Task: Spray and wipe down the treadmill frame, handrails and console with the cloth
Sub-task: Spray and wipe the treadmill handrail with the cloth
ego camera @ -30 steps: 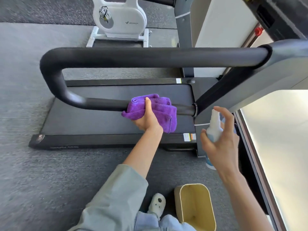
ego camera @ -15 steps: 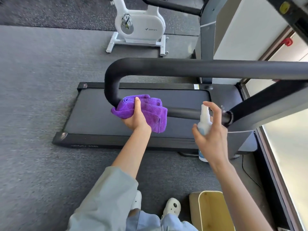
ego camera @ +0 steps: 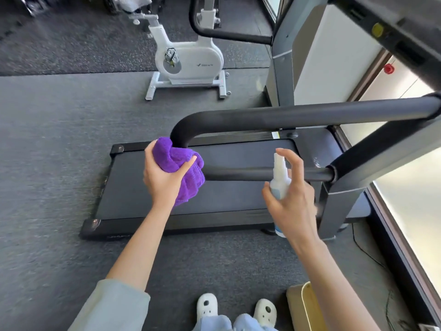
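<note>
Grey carpet (ego camera: 59, 175) covers the gym floor, with a strip of darker speckled flooring seen further back. On it a treadmill (ego camera: 214, 206) is laid out, its black belt deck running left to right across the view. A black padded handrail (ego camera: 298, 118) is seen looping over the deck: its upper bar runs from the right edge, curves down at the left, and returns as a lower bar that is joined to a grey upright (ego camera: 334, 206) on the right.

At the curve of the handrail a purple cloth (ego camera: 183, 163) is held bunched in the left hand (ego camera: 162, 177); the thumb and fingers are curled round it, and the cloth is pressed against the underside of the bend, with a fold hanging below the palm.

A small white spray bottle (ego camera: 279, 177) is gripped in the right hand (ego camera: 293, 201), just in front of the lower bar. The fingers are wrapped round its body and the index finger is arched above the nozzle; whether it is pressed down cannot be told.

A white exercise bike (ego camera: 191, 60) is stood beyond the treadmill. A cream bin (ego camera: 307, 306) is placed by the person's white shoes (ego camera: 207, 304) at the bottom edge. A bright window (ego camera: 415, 211) is seen along the right.
</note>
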